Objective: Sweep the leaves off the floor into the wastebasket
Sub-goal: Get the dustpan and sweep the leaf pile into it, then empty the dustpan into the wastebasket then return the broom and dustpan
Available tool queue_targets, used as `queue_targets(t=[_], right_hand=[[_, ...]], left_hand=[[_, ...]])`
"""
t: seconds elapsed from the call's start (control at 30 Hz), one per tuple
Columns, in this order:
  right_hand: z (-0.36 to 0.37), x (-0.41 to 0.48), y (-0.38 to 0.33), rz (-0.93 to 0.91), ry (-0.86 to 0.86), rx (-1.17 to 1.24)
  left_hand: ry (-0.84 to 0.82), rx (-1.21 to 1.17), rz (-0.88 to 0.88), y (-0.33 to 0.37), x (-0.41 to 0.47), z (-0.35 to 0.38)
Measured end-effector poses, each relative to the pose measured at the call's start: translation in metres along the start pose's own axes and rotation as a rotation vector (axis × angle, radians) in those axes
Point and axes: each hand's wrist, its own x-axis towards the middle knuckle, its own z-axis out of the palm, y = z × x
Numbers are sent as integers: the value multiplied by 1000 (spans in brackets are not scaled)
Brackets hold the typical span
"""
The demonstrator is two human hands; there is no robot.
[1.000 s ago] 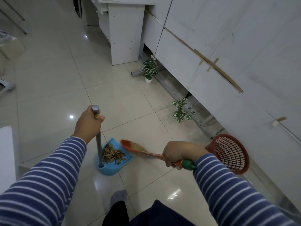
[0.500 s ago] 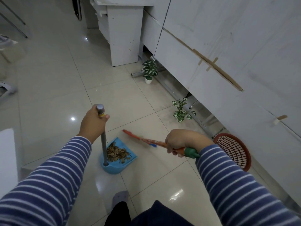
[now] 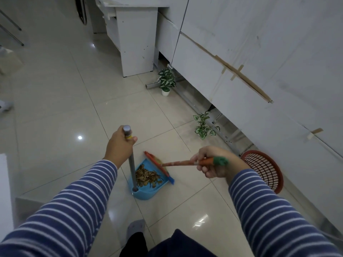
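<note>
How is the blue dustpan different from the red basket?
The dustpan is blue with solid walls; the wastebasket is red open mesh. The dustpan has dry leaves in it; no leaves show in the wastebasket. The left hand holds the dustpan's handle; nobody holds the wastebasket. Both are on the tiled floor.

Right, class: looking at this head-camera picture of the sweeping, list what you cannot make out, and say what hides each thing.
- Inside of the wastebasket: it faces the camera at a slant, and the right sleeve covers its near edge.
- Broom bristles: hidden behind its own head at the dustpan mouth.
- Dustpan floor under the leaves: covered by the pile.
- Right hand palm: turned away, fingers wrapped round the handle.
- Left hand fingers: closed round the pole.
</note>
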Motion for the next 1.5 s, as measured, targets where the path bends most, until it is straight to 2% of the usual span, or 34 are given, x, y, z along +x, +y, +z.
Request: queue_targets(t=[0.17, 0.27, 0.47, 0.7, 0.83, 0.93, 1.17, 1.5], right_hand=[[-4, 5, -3, -223, -32, 375], [-4, 7, -4, -334, -6, 406], [11, 4, -15, -554, 317, 37], [14, -30, -44, -854, 423, -275], [0, -54, -59, -872, 443, -311], [-14, -72, -64, -915, 497, -244], [-58, -124, -58, -1013, 705, -115], [-103, -214, -35, -1027, 1068, 37]], left_hand=[[-33, -9, 8, 6, -1, 7], [-49, 0, 18, 7, -4, 12], [-56, 7, 47, 16, -2, 15], [-71, 46, 156, 55, 14, 8], [-94, 56, 216, 91, 27, 7], [-118, 34, 279, 126, 38, 9], [-210, -38, 484, 213, 56, 31], [-388, -87, 767, 346, 45, 79]])
